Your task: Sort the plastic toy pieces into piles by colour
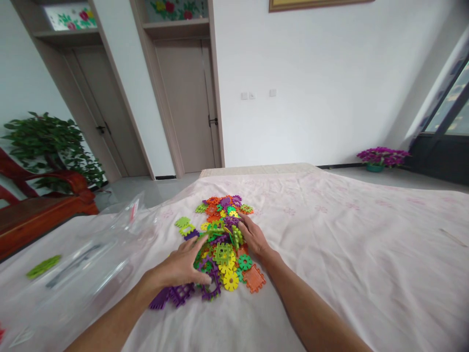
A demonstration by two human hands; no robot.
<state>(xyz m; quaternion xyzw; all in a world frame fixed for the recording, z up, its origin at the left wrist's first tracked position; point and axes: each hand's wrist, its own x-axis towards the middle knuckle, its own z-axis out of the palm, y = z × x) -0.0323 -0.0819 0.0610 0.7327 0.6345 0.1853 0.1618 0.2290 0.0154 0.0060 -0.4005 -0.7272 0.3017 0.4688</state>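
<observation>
Pile of notched plastic pieces point(224, 252), in green, yellow, purple and orange, heaped loose on a pale floral cloth point(351, 244) in a long mound that runs back toward the cloth's far edge and lies nearer its left edge than its right. Low at the near right end of the mound, a yellow disc point(230, 281) and an orange square point(254, 278) are set flat; at the near left, a purple lattice piece point(182, 295) is partly overlapped by others. The mound is flanked on both sides by hands, seemingly so that the loose pieces are hemmed in and prevented from sliding outward. Toward the left edge a clear plastic bag point(110, 264) is laid slack, apparently set aside where the pile is not obstructed; whether the green piece point(44, 266) seen there is inside or beneath it cannot be told. Left hand point(182, 261): opened, fingers spread over the left flank, thumb held apart toward the near end, forearm slanted in from the near left. Right hand point(253, 237): laid along the right flank, fingers slightly bent onto purple pieces, forearm angled in from the near right; whether anything is gripped cannot be told.
</observation>
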